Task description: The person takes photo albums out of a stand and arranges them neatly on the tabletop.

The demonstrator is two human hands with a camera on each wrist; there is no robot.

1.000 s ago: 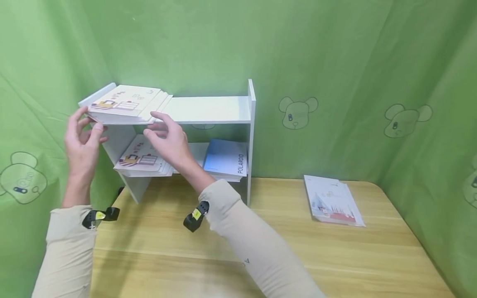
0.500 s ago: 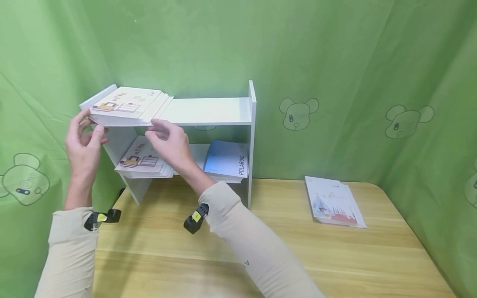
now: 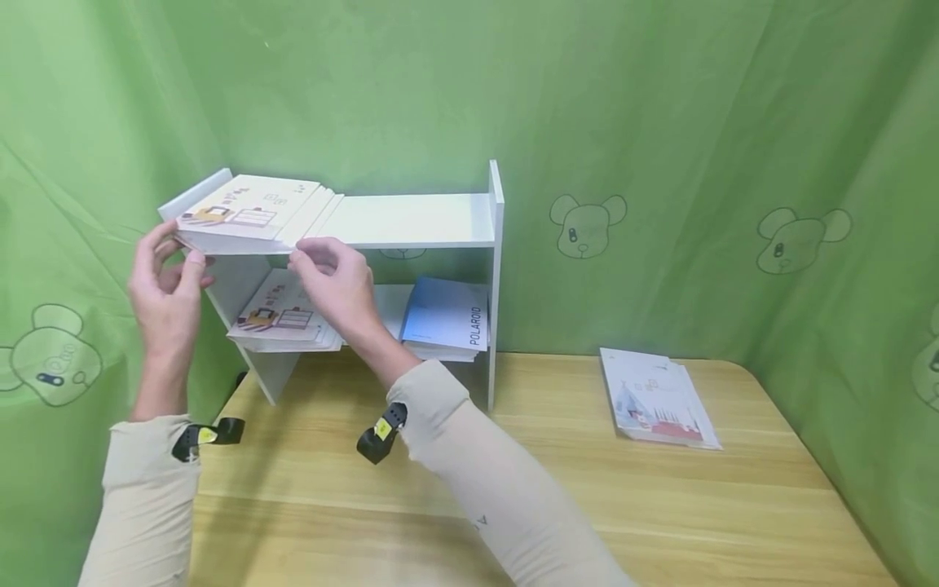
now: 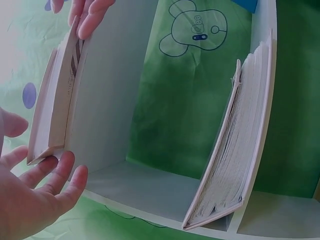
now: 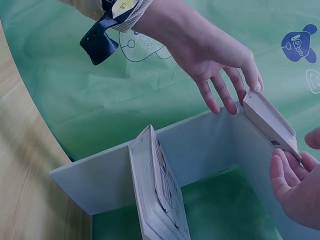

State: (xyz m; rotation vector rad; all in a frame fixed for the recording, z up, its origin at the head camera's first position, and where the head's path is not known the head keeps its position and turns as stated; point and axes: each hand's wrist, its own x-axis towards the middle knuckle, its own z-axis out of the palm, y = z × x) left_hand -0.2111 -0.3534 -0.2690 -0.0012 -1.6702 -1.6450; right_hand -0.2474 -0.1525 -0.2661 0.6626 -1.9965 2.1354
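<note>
A thick book (image 3: pixel 242 212) with a white illustrated cover lies at the left end of the white shelf's (image 3: pixel 411 218) top level. Its front edge sticks out slightly over the board. My left hand (image 3: pixel 165 302) holds the front left corner with thumb and fingertips, the other fingers loosely spread. At the front right corner, my right hand (image 3: pixel 341 289) pinches the edge between thumb and bent fingers. Both hands also appear at opposite ends of this book (image 4: pixel 55 105) in the left wrist view. Part of each grip is hidden behind the book.
Below, a similar book (image 3: pixel 275 314) lies at the left, and a blue POLAROID book (image 3: pixel 443 314) at the right. Another white book (image 3: pixel 653 395) rests on the wooden table (image 3: pixel 557 489). A green curtain (image 3: pixel 660 98) hangs behind.
The upper book's front edge has come slightly toward me, past the shelf edge. My right thumb and index finger have drawn closer together at its corner. My left hand has stayed at the left corner.
</note>
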